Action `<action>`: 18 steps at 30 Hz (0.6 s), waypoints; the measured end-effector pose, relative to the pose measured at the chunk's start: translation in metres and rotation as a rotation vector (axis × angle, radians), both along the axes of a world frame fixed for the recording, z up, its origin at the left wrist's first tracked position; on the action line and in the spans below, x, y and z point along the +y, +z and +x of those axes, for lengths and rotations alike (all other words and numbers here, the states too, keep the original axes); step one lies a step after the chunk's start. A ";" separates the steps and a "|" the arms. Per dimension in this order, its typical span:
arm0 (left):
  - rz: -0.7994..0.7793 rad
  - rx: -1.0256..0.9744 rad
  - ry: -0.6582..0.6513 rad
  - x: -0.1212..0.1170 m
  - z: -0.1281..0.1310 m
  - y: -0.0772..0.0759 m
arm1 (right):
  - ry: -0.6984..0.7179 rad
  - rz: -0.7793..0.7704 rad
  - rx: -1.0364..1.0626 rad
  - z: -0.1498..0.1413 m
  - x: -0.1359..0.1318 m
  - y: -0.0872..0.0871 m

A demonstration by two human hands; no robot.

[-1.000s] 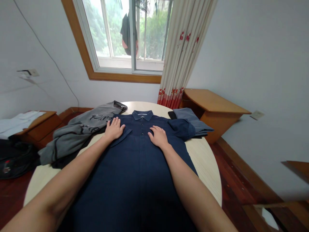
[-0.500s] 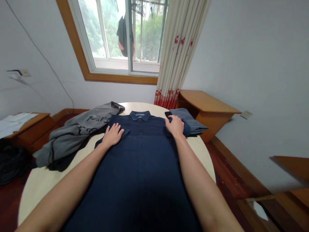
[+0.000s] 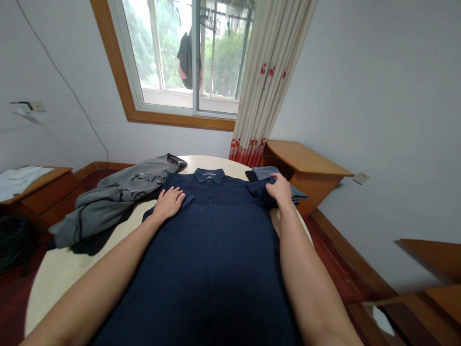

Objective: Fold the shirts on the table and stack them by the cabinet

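A dark navy polo shirt (image 3: 212, 235) lies spread front up on the round table (image 3: 57, 278), its collar at the far end. My left hand (image 3: 170, 203) rests flat on the shirt's left sleeve area, fingers stretched out. At the other side my right hand (image 3: 280, 190) pinches the right sleeve (image 3: 260, 189), which is bunched and slightly raised. Just behind that hand lies folded grey-blue clothing (image 3: 267, 172), partly covered by the sleeve and hand.
A grey garment with dark lettering (image 3: 118, 190) lies at the table's left, over something black. A dark flat object (image 3: 249, 175) sits beside the folded clothing. Behind stand a wooden cabinet (image 3: 306, 158), a curtain (image 3: 268, 81) and a window.
My right hand has moved outward to the right, drawing the shirt's right sleeve with it. The left hand has stayed flat on the shirt.
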State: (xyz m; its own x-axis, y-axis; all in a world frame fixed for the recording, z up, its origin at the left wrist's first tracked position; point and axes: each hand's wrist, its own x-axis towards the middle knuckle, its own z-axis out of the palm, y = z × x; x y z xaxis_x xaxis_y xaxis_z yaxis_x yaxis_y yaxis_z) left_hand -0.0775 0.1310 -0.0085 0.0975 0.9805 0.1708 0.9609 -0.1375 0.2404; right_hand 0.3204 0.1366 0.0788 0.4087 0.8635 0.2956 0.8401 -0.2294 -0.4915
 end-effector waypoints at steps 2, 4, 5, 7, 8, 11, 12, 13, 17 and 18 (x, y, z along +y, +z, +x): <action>0.006 0.003 0.000 0.000 0.000 0.000 | 0.150 0.039 0.005 -0.010 -0.005 0.012; 0.006 0.005 -0.003 0.000 0.000 0.000 | 0.369 -0.013 0.085 -0.020 -0.010 0.020; 0.006 0.006 -0.005 0.000 0.000 0.000 | 0.475 -0.064 0.143 -0.025 -0.011 0.022; 0.003 0.005 -0.008 0.000 0.000 0.001 | 0.582 -0.140 0.222 -0.032 -0.012 0.023; 0.001 0.004 -0.009 0.000 0.000 0.001 | 0.571 -0.148 0.218 -0.035 -0.010 0.021; 0.004 0.001 -0.013 0.000 0.000 0.001 | 0.443 -0.126 0.066 -0.043 -0.002 0.006; 0.008 0.002 -0.013 0.000 0.000 0.000 | 0.426 -0.134 0.002 -0.046 0.002 -0.002; 0.013 0.004 -0.013 0.000 0.000 0.000 | 0.422 -0.151 -0.061 -0.050 0.004 -0.012; 0.020 0.008 -0.008 0.000 0.000 -0.001 | 0.422 -0.254 -0.259 -0.064 0.010 -0.055; 0.019 0.010 -0.008 0.000 0.000 -0.001 | 0.422 -0.283 -0.277 -0.066 0.010 -0.065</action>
